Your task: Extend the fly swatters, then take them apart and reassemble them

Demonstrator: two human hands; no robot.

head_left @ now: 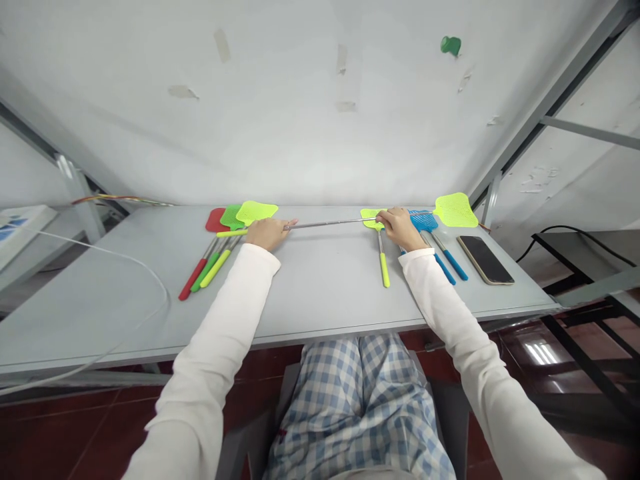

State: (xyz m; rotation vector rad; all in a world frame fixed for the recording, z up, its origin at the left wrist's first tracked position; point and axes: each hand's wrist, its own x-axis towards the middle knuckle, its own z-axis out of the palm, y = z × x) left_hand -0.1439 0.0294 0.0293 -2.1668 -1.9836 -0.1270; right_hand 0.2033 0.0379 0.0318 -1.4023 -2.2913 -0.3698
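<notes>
Between my two hands stretches a fly swatter (325,223) with a long metal telescopic rod, held level above the table. My left hand (269,233) is closed around the rod near its yellow-green handle, whose end sticks out to the left. My right hand (399,229) grips the rod closer to the yellow-green mesh head, which shows at the far right. Under my left hand lie a red swatter (191,278), a green swatter (206,270) and a yellow-green swatter (215,269). Beneath my right hand are another yellow-green swatter (384,270) and several blue swatters (453,262).
A phone (485,260) lies at the table's right side. A white cable (150,270) loops over the left of the grey table (320,300). The wall (300,133) stands directly behind, with metal frame posts (493,200) at the sides.
</notes>
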